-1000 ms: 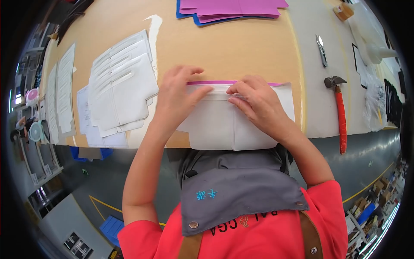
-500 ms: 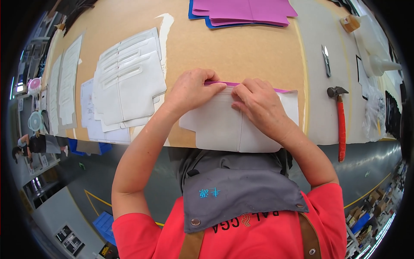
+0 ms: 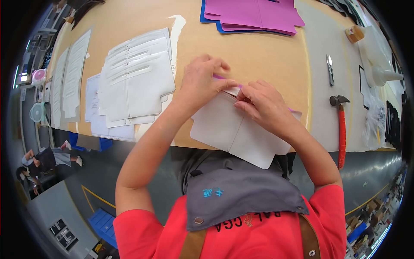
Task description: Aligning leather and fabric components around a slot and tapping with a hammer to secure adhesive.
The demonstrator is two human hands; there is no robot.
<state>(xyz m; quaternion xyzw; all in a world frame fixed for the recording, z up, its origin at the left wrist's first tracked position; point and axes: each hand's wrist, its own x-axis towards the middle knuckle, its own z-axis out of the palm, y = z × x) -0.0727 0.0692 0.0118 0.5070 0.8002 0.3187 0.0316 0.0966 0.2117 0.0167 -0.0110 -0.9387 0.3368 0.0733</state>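
While both hands work at the near edge of the tan worktop [image 3: 258, 56], they meet on a flat white cut panel of leather-like sheet [image 3: 233, 134]. Panel lies tilted, its lower corner hanging past the worktop edge toward the person's grey apron. A thin magenta strip [image 3: 220, 77] runs along the panel's upper edge.

Left hand [image 3: 202, 80]: grip closed, thumb and fingertips pinching the panel's top edge at the strip. Right hand [image 3: 265, 103]: fingers curled, tips pressed to the same edge just beside the left thumb; grip closed on the panel edge, palm covering the upper right part.

Left of the hands: a fanned stack of white slotted panels [image 3: 138, 73], lying on flat white sheets, near but apart from the held panel. Further left, long white pattern pieces [image 3: 75, 73].

Far edge: pile of magenta sheets [image 3: 254, 13] on a blue sheet.

Right side, on a grey mat [image 3: 321, 116]: red-handled hammer [image 3: 340, 129], head away from the person; small metal clipper [image 3: 330, 69] beyond it. Both well apart from the hands.
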